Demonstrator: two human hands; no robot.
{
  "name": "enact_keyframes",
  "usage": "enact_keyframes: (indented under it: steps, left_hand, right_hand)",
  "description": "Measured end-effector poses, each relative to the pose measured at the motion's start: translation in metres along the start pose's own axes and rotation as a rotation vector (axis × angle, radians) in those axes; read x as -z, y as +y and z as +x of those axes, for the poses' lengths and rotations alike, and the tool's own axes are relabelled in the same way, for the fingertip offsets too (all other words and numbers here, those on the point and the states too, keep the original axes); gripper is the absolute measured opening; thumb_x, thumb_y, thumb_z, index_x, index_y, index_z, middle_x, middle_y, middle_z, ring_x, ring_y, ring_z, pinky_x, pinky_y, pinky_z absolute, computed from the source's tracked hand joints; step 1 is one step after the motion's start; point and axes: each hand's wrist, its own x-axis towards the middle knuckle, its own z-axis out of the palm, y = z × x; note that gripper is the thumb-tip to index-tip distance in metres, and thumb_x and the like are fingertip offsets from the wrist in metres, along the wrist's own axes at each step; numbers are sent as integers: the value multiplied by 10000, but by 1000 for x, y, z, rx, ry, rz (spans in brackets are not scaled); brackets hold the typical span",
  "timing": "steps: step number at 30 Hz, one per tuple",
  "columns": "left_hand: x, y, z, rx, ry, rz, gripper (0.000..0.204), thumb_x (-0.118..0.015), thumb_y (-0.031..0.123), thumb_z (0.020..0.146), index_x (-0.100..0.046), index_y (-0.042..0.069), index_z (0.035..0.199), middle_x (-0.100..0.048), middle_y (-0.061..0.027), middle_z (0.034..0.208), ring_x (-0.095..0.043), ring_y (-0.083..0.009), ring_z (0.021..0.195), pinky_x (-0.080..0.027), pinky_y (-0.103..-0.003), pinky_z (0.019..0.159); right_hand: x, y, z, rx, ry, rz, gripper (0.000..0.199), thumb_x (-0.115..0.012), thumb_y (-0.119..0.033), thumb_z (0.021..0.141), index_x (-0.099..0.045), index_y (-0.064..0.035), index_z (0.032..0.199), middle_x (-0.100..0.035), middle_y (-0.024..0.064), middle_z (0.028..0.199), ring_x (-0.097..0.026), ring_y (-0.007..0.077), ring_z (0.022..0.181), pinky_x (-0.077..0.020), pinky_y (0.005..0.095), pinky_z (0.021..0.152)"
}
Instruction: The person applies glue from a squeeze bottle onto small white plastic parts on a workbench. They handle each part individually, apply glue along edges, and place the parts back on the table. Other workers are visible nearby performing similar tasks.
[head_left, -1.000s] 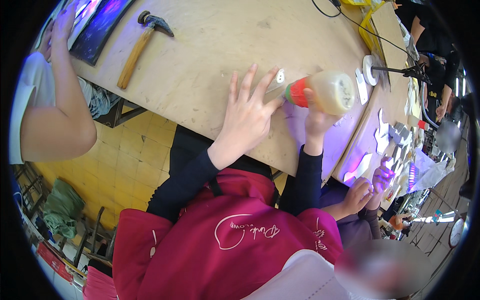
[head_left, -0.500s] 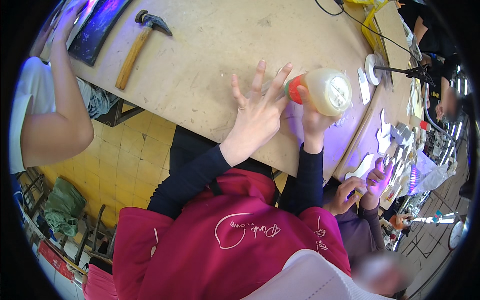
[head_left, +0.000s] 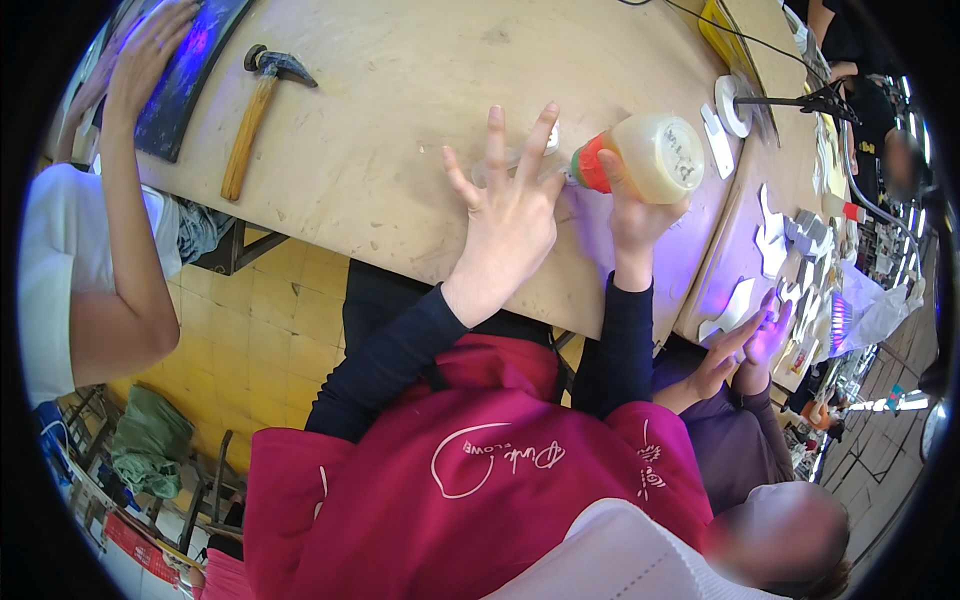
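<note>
My left hand point(head_left: 510, 215) hovers at the wooden table point(head_left: 400, 130) with its fingers spread wide and nothing in it. Its fingertips are over a small clear piece point(head_left: 551, 140) lying on the tabletop. My right hand point(head_left: 635, 215) grips a pale yellow squeeze bottle point(head_left: 660, 155) with an orange cap. The bottle lies tilted sideways, its cap pointing left toward my left fingertips. Both my forearms are in dark sleeves, above a red apron.
A wooden-handled hammer point(head_left: 250, 115) lies at the table's left. A person in white point(head_left: 70, 270) touches a dark board point(head_left: 190, 70) at far left. At the right, another person's hands point(head_left: 745, 345) are in violet light near white cut-out shapes point(head_left: 775, 235). A black stand on a white base point(head_left: 735, 100) is behind the bottle.
My left hand has lifted off the table surface and spread its fingers wider. The bottle in my right hand has stayed tilted, shifting slightly toward those fingers.
</note>
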Motion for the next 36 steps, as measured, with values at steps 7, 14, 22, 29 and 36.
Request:
enact_keyframes:
  steps: [7,14,22,29,36]
  left_hand:
    - [3,3,-1,10,-43,9,324,-577,53,860,-763,208,1075,-200,-4,1642,17,-442,1514,25,-817,1040]
    - [4,5,-1,0,-22,19,294,-584,75,874,-765,202,1069,-200,-11,1640,2,-446,1513,27,-816,1044]
    - [3,6,-2,-2,-51,52,314,-572,77,877,-758,199,1099,-193,-19,1642,-15,-460,1508,12,-819,1046]
    - [-1,5,-3,51,-111,104,318,-539,188,943,-719,243,1199,-161,-36,1655,-24,-495,1500,-35,-834,1054]
    - [3,9,3,21,-135,101,323,-557,153,947,-689,245,1228,-159,-49,1654,-8,-485,1506,-17,-777,1098]
  right_hand:
    - [2,8,-1,-66,69,57,340,-895,-167,724,-740,0,976,-748,95,933,-711,239,842,-549,343,786]
    - [14,9,-7,-26,47,-5,344,-903,-159,717,-740,1,975,-749,86,940,-708,227,844,-550,341,796]
    - [11,7,-9,-57,77,53,334,-880,-141,745,-737,5,1010,-750,97,942,-713,221,822,-561,350,782]
    - [8,-1,-20,-307,166,273,260,-827,-95,790,-722,-8,1012,-753,85,931,-713,175,820,-580,335,747]
    - [16,4,-23,-607,224,818,287,-791,-171,816,-669,-16,1024,-705,80,922,-691,196,833,-557,324,778]
